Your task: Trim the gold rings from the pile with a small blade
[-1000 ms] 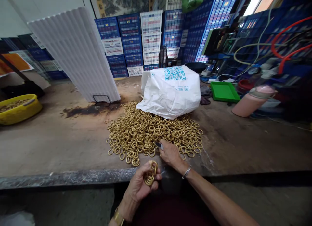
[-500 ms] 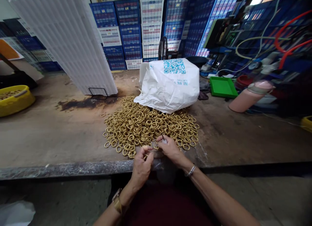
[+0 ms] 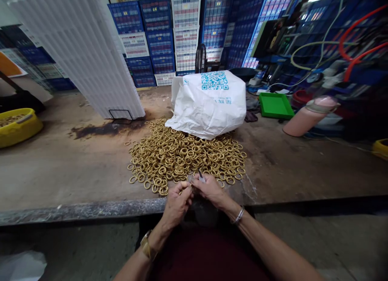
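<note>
A broad heap of brass-coloured rings [image 3: 178,155] lies on the workbench in front of me. My left hand [image 3: 178,202] is closed at the heap's near edge, thumb and fingers pinched together; whatever is between them is too small and hidden to tell. Right beside it, my right hand [image 3: 209,191] is closed around a slim small tool [image 3: 201,177], grey with a dark tip, which sticks up past the fingers. The fingertips of both hands meet or nearly meet above the bench's front edge.
A white printed sack [image 3: 209,111] rests on the back of the heap. White corrugated sheets [image 3: 81,54] lean at left, near a yellow basin [image 3: 21,127]. To the right are a green tray [image 3: 275,105] and a pink bottle [image 3: 307,117]. Stacked crates [image 3: 160,40] stand behind.
My right hand has moved left and slightly down, bringing its fingertips to my left hand. The left fingers have drawn closer together. The heap and sack look unchanged.
</note>
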A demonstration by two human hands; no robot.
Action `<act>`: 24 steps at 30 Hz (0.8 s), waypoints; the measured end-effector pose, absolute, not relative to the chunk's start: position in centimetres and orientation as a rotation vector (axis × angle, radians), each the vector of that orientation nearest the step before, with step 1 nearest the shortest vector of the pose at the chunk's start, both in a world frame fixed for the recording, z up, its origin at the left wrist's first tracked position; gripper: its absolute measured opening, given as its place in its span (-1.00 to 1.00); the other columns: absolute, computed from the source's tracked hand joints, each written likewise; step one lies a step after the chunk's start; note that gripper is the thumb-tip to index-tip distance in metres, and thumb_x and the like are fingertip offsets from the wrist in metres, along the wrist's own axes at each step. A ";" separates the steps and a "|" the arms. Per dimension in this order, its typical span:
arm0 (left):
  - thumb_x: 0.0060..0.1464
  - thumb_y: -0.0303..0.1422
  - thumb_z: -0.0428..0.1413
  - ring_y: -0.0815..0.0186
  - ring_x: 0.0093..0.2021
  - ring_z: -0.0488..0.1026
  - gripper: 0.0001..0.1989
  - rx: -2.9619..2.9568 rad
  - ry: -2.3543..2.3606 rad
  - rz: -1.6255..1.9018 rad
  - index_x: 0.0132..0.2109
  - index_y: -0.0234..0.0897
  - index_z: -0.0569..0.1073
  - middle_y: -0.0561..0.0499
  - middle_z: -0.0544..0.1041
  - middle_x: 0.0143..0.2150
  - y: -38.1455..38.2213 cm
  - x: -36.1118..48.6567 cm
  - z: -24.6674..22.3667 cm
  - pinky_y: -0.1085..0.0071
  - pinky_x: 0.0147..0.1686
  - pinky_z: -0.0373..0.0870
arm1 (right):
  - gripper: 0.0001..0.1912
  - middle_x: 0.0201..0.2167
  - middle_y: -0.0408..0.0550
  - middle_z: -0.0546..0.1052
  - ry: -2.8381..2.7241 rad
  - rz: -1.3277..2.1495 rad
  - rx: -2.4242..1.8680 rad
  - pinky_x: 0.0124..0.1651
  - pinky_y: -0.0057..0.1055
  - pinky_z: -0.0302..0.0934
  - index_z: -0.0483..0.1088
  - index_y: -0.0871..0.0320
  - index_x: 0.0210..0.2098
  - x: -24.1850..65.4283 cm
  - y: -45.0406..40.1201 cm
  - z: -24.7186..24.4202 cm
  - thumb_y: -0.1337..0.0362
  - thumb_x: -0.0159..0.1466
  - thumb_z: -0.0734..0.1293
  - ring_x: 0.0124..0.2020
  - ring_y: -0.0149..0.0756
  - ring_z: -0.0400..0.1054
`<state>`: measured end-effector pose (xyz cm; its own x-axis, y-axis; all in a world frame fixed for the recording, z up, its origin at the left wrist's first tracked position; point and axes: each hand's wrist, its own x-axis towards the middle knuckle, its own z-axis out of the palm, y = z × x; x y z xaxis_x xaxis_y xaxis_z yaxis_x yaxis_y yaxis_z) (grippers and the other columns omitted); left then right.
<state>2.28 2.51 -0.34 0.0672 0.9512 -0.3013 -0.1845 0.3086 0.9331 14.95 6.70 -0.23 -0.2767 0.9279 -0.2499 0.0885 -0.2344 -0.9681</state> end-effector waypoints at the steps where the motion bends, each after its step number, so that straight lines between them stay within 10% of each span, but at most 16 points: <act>1: -0.07 -0.18 0.08 0.55 -0.68 0.15 -0.75 0.819 1.140 1.026 -0.39 -0.32 0.36 0.14 0.32 -0.59 2.5 2.3 -0.3 0.61 -0.72 -0.04 | -0.74 -0.74 -0.34 0.12 -1.352 1.579 -1.288 -0.66 -0.58 -0.16 0.19 0.17 -0.58 14.9 6.6 -0.2 0.11 0.02 0.27 -0.71 -0.59 -0.08; 24: -0.06 -0.13 0.09 0.54 -0.63 0.18 -0.70 0.875 1.164 1.093 -0.47 -0.31 0.29 0.13 0.29 -0.58 1.5 1.8 0.0 0.63 -0.68 0.04 | -0.83 -0.54 -0.14 0.43 -2.411 0.719 -1.430 -0.47 -0.54 -0.08 0.34 0.15 -0.43 15.7 5.5 -0.6 0.41 0.07 0.13 -0.54 -0.44 0.21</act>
